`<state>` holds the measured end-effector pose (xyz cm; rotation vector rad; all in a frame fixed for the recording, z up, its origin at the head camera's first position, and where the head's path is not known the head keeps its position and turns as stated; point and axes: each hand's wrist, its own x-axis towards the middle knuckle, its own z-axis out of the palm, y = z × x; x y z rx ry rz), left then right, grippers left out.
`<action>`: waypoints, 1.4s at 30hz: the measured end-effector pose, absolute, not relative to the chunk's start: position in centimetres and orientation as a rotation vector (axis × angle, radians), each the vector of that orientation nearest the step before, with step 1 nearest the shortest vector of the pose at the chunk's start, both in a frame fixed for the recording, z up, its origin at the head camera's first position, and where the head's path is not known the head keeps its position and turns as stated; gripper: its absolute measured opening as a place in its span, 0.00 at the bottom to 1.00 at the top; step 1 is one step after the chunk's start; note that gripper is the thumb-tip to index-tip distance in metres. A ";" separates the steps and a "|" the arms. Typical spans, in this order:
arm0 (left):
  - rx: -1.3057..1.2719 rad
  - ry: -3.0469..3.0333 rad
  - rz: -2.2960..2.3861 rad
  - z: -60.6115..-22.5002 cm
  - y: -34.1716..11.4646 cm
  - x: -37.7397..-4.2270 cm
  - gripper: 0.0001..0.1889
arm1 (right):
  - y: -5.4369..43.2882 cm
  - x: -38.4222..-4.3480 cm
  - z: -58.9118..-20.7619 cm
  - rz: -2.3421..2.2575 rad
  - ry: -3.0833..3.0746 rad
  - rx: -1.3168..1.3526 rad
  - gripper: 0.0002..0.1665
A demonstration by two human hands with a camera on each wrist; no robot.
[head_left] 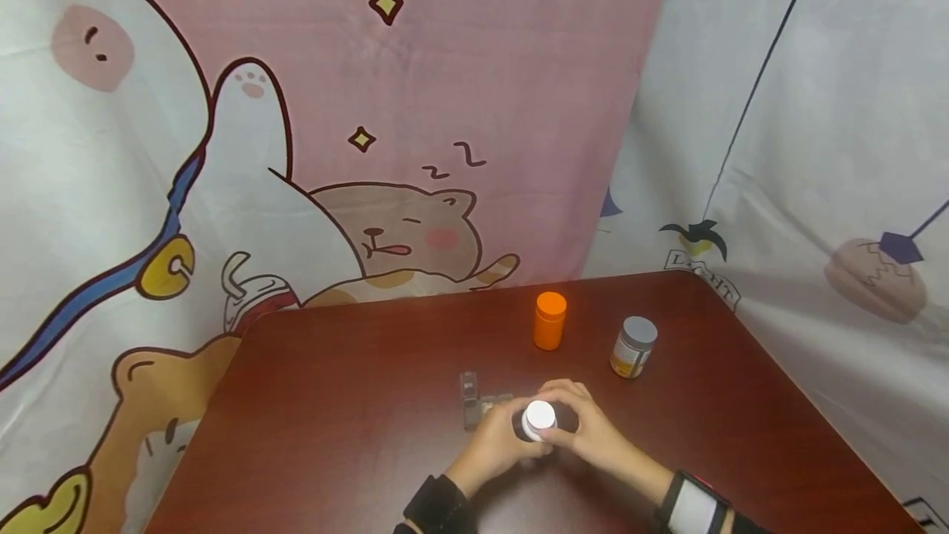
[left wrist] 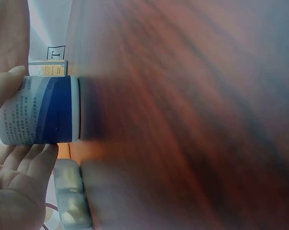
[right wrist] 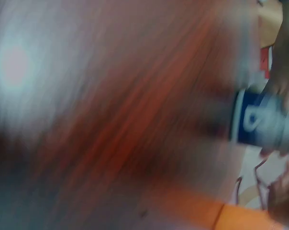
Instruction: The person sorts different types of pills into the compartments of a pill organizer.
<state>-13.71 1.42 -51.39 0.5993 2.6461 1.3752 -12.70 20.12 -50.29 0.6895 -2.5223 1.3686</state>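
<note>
Between both hands is an upright pill bottle [left wrist: 44, 112] with a white cap [head_left: 539, 416] and a blue and white label. My left hand [head_left: 495, 437] grips it from the left, thumb on one side and fingers on the other. From the right, my right hand [head_left: 593, 428] curls round the bottle, its thumb near the cap's edge. The base is close to the table; I cannot tell whether it touches. A translucent grey pill organizer [head_left: 470, 402] lies just beyond the left hand, partly hidden by it, with pale contents in compartments. The right wrist view is blurred.
An orange bottle [head_left: 549, 321] stands upright toward the back of the dark red-brown table [head_left: 334, 419]. Right of it is a jar [head_left: 633, 347] with a grey lid and a white and yellow label. A cartoon-printed cloth [head_left: 445, 89] hangs behind the table.
</note>
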 end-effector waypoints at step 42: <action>0.533 2.528 1.492 -51.3 1.3 -13.3 0.33 | 18.6 -12.3 -50.6 1.582 -2.657 0.316 0.33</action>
